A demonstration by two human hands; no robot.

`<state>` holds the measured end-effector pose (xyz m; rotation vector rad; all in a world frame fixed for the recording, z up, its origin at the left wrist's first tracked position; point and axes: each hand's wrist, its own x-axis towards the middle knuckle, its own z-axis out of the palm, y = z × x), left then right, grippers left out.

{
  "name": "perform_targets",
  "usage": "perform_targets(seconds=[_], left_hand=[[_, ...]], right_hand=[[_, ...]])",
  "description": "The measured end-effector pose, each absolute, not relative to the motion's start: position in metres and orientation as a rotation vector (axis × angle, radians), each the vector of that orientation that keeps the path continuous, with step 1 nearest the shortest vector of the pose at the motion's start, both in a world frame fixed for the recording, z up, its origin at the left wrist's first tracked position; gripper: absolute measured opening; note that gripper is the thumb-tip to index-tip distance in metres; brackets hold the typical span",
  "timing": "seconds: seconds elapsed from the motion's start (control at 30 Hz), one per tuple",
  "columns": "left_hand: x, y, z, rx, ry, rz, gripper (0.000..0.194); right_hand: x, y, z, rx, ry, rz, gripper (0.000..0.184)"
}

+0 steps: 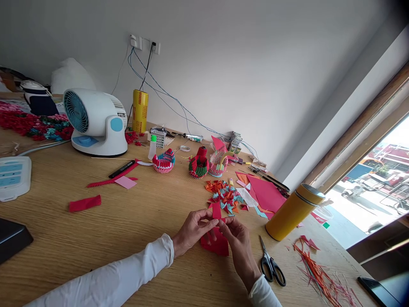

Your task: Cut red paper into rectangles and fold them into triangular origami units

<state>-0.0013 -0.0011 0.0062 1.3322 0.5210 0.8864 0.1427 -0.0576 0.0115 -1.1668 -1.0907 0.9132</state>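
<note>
Between the fingertips of both hands is a small red paper piece [216, 209], partly folded and standing up from the pinch. My left hand [196, 230] grips it from the left, thumb against the paper. From the right, my right hand [235, 236] pinches its other edge. Beneath the hands a larger red paper sheet [219, 246] lies on the table, partly covered by the fingers. Just beyond them spreads a pile of folded paper triangles [225, 196] in orange, red and light blue. Black-handled scissors [271, 265] lie to the right of my right hand.
A yellow bottle [292, 213] stands at the right by red paper sheets [266, 194]. Thin paper strips [319, 268] lie near the right edge. Woven-looking paper baskets [198, 164] stand at the back. At left are a white fan [99, 121], a utility knife [122, 169] and red paper [84, 203].
</note>
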Motion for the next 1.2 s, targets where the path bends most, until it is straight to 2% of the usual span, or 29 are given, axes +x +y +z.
perform_targets(seconds=[0.7,0.97,1.2], left_hand=[[-0.001,0.0,0.008,1.203,0.495,0.909,0.033],[0.0,0.001,0.009,1.061,0.522,0.899,0.036],[-0.002,0.001,0.005,1.167,0.474,0.887,0.035]], right_hand=[[0.142,-0.058,0.013,-1.214,-1.097,0.874,0.035],[0.143,-0.055,0.006,-1.187,-1.112,0.899,0.033],[0.141,-0.061,0.018,-1.104,-1.104,0.966,0.028]])
